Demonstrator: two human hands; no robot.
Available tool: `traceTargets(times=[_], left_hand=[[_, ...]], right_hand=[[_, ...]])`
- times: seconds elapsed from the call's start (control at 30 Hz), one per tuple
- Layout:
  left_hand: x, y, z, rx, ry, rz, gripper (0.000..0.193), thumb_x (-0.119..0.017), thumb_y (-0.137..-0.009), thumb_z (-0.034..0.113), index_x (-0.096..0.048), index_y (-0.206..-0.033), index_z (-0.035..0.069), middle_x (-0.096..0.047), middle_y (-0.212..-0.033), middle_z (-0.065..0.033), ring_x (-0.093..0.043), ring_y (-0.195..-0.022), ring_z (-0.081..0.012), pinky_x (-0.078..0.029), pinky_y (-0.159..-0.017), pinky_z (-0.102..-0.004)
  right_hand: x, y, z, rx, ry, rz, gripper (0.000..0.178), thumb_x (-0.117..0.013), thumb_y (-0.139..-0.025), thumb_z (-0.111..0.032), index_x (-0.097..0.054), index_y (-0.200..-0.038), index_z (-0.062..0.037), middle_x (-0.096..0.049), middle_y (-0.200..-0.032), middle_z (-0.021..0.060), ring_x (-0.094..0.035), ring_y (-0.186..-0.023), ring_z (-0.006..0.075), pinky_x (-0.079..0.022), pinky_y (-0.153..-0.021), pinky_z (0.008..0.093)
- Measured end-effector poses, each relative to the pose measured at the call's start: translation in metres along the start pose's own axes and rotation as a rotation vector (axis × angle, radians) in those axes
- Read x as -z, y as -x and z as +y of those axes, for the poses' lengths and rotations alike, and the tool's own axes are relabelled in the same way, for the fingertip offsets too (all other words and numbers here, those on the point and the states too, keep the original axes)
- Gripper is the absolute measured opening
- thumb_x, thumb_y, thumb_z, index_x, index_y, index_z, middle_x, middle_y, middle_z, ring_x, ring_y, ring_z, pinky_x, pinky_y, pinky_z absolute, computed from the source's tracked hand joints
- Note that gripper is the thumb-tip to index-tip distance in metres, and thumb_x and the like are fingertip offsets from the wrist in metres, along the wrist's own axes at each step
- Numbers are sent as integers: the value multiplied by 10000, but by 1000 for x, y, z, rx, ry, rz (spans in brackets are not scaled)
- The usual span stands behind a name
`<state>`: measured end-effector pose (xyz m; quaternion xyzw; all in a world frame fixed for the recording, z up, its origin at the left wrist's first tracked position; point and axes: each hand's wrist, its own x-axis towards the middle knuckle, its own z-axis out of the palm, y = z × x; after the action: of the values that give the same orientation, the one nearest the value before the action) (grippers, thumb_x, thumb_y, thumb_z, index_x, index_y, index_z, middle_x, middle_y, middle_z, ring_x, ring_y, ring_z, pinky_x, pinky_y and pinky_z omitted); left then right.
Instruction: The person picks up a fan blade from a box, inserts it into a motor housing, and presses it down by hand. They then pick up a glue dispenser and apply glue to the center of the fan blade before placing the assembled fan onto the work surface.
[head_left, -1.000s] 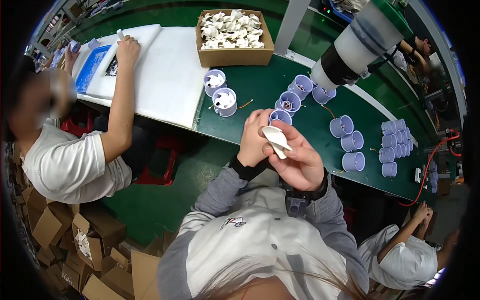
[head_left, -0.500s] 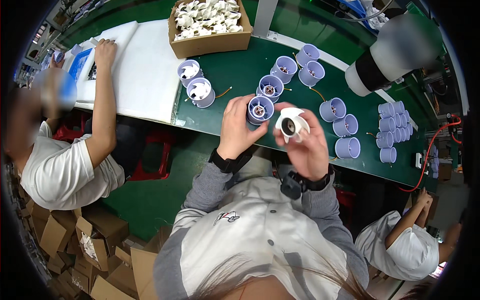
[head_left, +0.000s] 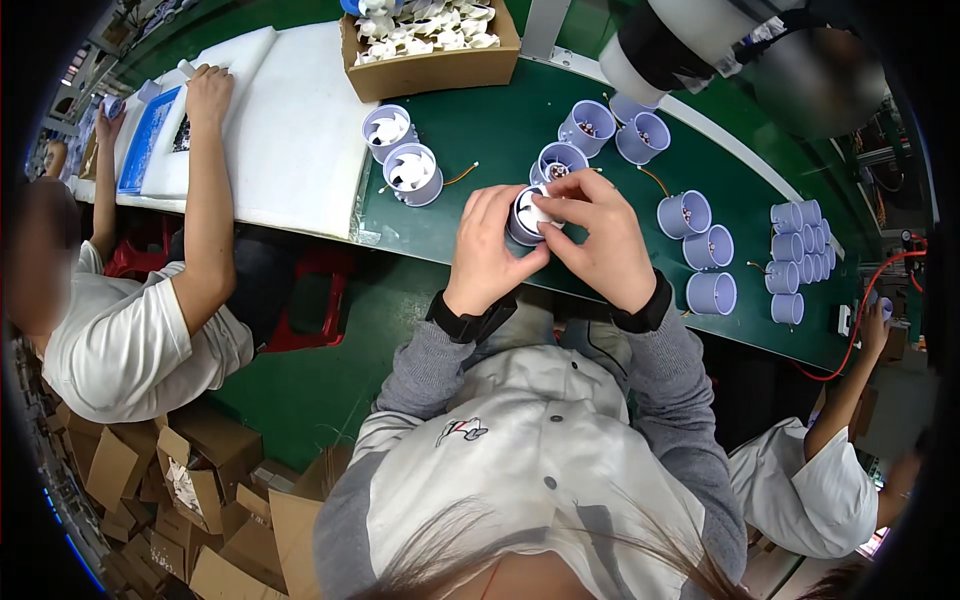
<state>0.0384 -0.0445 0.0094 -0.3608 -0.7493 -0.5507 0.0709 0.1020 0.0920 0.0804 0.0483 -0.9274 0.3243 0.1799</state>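
Observation:
My left hand (head_left: 487, 250) is wrapped round a lavender cylindrical fan housing (head_left: 518, 230) at the near edge of the green table. Inside its opening sits a white fan impeller (head_left: 530, 207), gripped by the bent fingers of my right hand (head_left: 607, 238). My fingers hide part of the impeller and the housing's far side. Just behind stands another lavender housing (head_left: 560, 160) with its inner hub showing. To the left, two lavender housings (head_left: 413, 180) have white impellers in them, and an orange wire trails from the nearer one.
An open cardboard box (head_left: 435, 77) of white impellers stands at the back. More lavender housings (head_left: 710, 247) are spread on the right of the green table (head_left: 490, 115). White foam sheeting (head_left: 290, 130) covers the left. Co-workers sit at both sides; another person's white-and-black sleeve (head_left: 655, 55) reaches in from behind.
My right hand has brought the impeller left and down into the housing. The sleeve at the back has moved left. The right co-worker's arm has risen, and something blue and white has appeared at the box.

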Motion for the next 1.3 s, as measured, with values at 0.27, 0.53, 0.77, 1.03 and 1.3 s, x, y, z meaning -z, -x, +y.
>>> traceTargets(times=[0.27,0.53,0.77,1.03,1.3], left_hand=[[0,1,-2,8,-8,-2,527,-739,-614,147,-551,-1080,-11,-583,-1050,-162,-542,-980,-347,-454,-850,-409],[0,1,-1,13,-17,12,514,-727,-621,138,-547,-1076,-20,-584,-1037,-165,-540,-978,-351,-454,-846,-417],[-1,0,-4,24,-21,-12,507,-717,-625,125,-544,-1076,-30,-582,-1032,-170,-535,-978,-354,-457,-840,-417],[9,-1,2,3,-28,-22,544,-736,-624,121,-544,-1111,-28,-583,-1029,-169,-542,-975,-348,-456,-843,-411],[32,8,6,109,-18,5,589,-759,-635,125,-537,-1164,-12,-591,-1042,-162,-560,-972,-330,-459,-847,-393]], right_hand=[[-3,3,-4,-18,157,-12,220,-696,-709,-60,-702,-929,-57,-607,-959,54,-582,-921,254,-424,-845,362],[-11,10,-7,122,357,44,191,-699,-717,-120,-672,-891,-47,-601,-979,39,-551,-1018,269,-396,-880,423],[-20,15,-15,101,479,27,243,-703,-745,-178,-662,-943,-44,-616,-1011,38,-517,-1121,287,-352,-953,478],[3,12,-4,72,231,45,240,-649,-779,-100,-653,-1013,-50,-598,-1093,62,-482,-1172,311,-332,-1005,482],[-3,-6,29,10,198,-67,372,-662,-758,-45,-583,-1121,-34,-562,-1213,100,-479,-1176,339,-399,-960,394]])
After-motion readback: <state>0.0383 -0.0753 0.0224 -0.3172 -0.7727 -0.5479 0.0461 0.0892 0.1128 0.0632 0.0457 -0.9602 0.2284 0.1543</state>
